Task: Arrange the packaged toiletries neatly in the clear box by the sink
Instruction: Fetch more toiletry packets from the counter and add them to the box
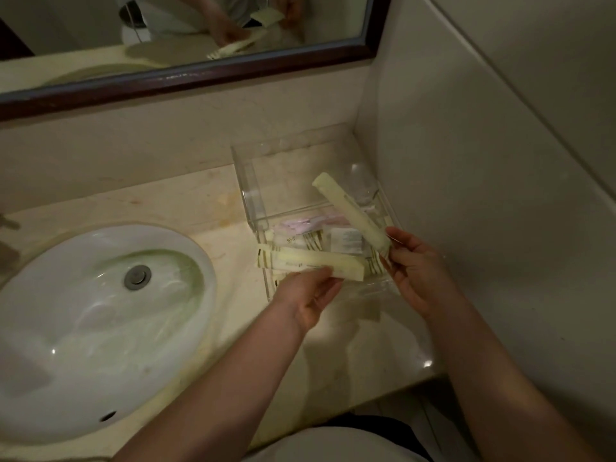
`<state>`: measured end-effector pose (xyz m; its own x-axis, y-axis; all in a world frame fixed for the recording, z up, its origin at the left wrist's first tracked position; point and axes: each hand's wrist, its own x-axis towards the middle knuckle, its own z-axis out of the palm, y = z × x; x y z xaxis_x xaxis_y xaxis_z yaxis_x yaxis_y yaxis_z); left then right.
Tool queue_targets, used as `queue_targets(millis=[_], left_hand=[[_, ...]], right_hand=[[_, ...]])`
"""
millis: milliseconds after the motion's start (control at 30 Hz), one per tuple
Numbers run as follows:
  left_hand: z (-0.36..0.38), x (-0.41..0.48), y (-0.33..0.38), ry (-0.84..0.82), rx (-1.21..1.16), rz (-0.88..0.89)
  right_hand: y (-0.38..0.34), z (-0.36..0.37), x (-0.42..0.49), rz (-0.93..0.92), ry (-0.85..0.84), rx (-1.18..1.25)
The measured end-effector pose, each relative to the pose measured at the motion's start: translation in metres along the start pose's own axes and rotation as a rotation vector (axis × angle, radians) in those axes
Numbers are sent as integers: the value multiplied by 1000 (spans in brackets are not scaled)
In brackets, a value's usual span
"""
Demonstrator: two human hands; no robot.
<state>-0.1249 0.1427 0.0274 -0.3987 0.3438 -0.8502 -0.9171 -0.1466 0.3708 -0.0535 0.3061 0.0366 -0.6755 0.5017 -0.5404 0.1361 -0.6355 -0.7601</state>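
The clear box stands at the table's back right corner beside the sink, several packets already lying loose in it. Each hand holds out one long pale packet: the left hand's fingers pinch one across the box's front edge, and the right hand's fingers grip the end of another tilted above it. Both, I judge, remain to be laid in and the rest straightened.

I see the sink set into the tabletop at left, mirror on the wall behind it. Clear box sits on the tabletop right of the sink, tight in the corner by the right wall. Loose packets lie inside the box, toward its near end. My left hand holds one long packet crosswise over the box's near-left edge. My right hand holds another long packet tilted up over the box, far end pointing back-left.
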Motion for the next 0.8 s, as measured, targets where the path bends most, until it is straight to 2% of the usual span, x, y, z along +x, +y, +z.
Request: queue_targets(millis=[200,367,467,567,700,733,800], left_hand=[[28,4,-26,56,-139,-131],[24,0,-23,63,-103,-169],[18,-14,-19,-39,47,-186],[19,-19,-18,-103,231,22],[18,-16,-8,41,427,324],[12,-14,-1,59,560,388],[-2,-8,18,81,978,511]], right_hand=[[-3,-1,-4,9,-3,-105],[14,3,-12,64,-5,-150],[22,4,-14,70,-17,-193],[31,5,-16,51,-58,-291],[34,8,-21,-30,-110,-419],[31,8,-20,-50,-85,-435],[28,5,-11,-107,11,-488]])
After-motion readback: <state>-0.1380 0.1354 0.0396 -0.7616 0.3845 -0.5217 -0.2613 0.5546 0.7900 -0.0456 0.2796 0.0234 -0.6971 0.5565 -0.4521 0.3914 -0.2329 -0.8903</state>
